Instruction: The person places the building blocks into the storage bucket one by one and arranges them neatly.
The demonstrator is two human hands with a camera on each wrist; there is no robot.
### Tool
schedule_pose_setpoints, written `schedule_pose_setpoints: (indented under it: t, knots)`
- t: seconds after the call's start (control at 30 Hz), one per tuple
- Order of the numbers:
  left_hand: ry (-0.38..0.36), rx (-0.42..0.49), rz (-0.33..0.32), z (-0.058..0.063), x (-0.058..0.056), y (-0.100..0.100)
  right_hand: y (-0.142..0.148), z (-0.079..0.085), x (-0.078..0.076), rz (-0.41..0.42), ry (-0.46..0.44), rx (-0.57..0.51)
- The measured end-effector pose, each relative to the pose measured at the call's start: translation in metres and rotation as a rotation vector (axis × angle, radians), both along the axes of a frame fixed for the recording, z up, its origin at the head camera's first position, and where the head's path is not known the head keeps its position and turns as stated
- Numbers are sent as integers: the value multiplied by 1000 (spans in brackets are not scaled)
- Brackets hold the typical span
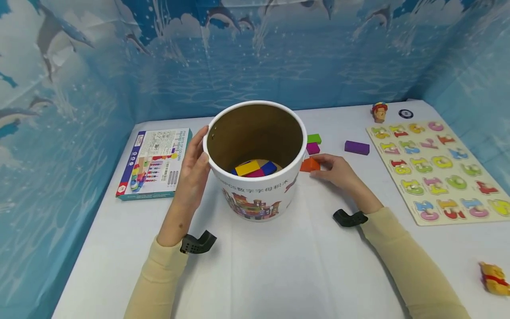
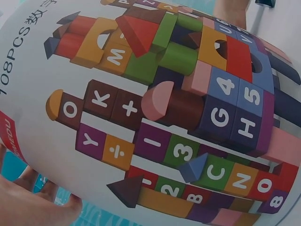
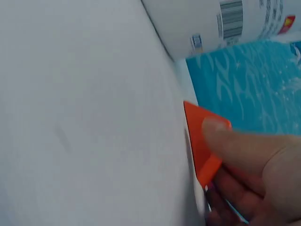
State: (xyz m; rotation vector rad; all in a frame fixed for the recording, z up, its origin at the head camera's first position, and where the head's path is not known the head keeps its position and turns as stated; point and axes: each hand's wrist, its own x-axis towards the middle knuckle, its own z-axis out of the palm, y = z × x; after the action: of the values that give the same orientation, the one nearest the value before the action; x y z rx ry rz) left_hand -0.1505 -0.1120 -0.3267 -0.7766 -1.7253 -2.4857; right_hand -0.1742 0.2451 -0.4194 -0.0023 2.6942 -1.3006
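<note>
A white bucket (image 1: 255,201) with printed block pictures stands on the table, its mouth tilted toward me. Inside lie several blocks, among them a yellow block (image 1: 247,168) and a blue block (image 1: 268,168). My left hand (image 1: 195,170) holds the bucket's left side just below the rim; the left wrist view has its fingers against the printed wall. To the right of the bucket, my right hand (image 1: 338,172) pinches an orange triangular block (image 1: 311,165) between thumb and fingers. In the right wrist view, the thumb lies on the block (image 3: 202,141), which is at the white tabletop.
Behind the right hand lie a green block (image 1: 314,138), a magenta block (image 1: 313,148) and a purple block (image 1: 357,147). A puzzle board (image 1: 442,173) occupies the right side, with a figurine head (image 1: 379,112) behind it. A flat toy box (image 1: 155,164) lies left; a yellow bear figure (image 1: 495,278) is near right.
</note>
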Motion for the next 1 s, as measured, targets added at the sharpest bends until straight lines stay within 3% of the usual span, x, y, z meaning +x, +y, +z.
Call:
schedule_pose_setpoints:
  t: [0.13,0.23,0.4,0.53,0.63,0.77,0.9,1.0]
  knots:
    - [-5,-2,-5,1,0,1,-8,-5,1,-9,66,86]
    - [-11,-7,-5,1,0,2,-9,-6,5,-17,41,56]
    - [-11,-13,-1,0,0,1,-9,7,15,11,-104,-73]
    - [-8,-14,2,1,0,-1,-6,27,24,29,-179,-258]
    - [-8,-16,4,1,0,-1,-6,49,28,27,-170,-423]
    - [-6,-15,7,1,0,-1,-9,96,30,32,-85,-700]
    - [-2,-13,5,1,0,0,-20,149,30,173,49,-929]
    - [-1,-13,7,1,0,-1,-39,183,28,309,92,-940]
